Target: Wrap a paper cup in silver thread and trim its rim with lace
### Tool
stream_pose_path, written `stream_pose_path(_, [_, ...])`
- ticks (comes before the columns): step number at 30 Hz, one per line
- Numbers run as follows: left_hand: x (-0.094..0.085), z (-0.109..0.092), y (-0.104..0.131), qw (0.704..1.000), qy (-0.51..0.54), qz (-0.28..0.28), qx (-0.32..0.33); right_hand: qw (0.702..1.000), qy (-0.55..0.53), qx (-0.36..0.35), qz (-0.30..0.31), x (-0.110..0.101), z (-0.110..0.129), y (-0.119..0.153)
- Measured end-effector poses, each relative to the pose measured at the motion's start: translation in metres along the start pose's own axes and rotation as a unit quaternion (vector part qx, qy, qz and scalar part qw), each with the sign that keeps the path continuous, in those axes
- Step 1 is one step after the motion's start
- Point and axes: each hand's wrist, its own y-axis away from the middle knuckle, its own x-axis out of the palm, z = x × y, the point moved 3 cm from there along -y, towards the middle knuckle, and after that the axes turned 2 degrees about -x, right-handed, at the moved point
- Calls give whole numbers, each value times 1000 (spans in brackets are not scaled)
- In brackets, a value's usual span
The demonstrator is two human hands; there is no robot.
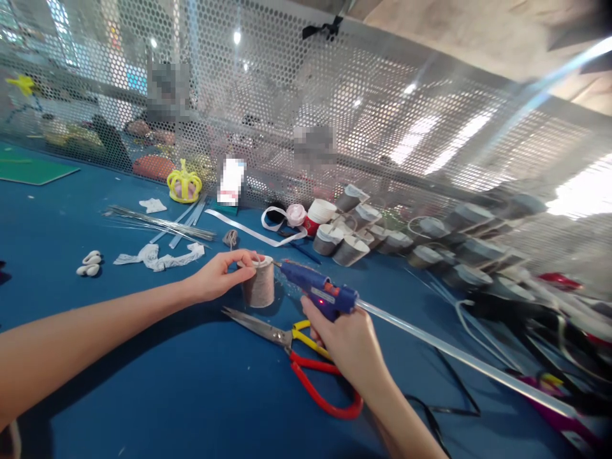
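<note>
My right hand (347,338) is wrapped round the grip of a blue hot glue gun (310,284), whose long clear glue stick (444,347) sticks out behind toward the lower right. The gun's nozzle points left at the top rim of a small grey fabric-covered cup (259,287). My left hand (227,274) has its fingers pinched at the cup's upper left rim, by a pale strip or cord there. Scissors (272,331) with one yellow and one red handle lie on the blue table, just in front of the cup and partly under my right hand.
Several grey cups (351,250) stand at the back right. A yellow crown (184,183), a phone (231,182), white ribbon (248,234), wires (162,223), lace (160,258) and white beads (90,263) lie left and behind. A perforated metal screen (268,76) rises behind; black cables lie right.
</note>
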Motion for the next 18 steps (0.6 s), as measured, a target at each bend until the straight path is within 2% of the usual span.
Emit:
stream_pose_path(9, [1,2,0,1000,25,4,-5,998,-26,49,1,3,-5,2])
stream_pose_path(15, [0,3,1,1000,19,4,-2,991,-37,128,14,6,-11,-1])
stream_pose_path(18, [0,3,1,1000,17,5,-6,989,-43,142,11,6,-10,-2])
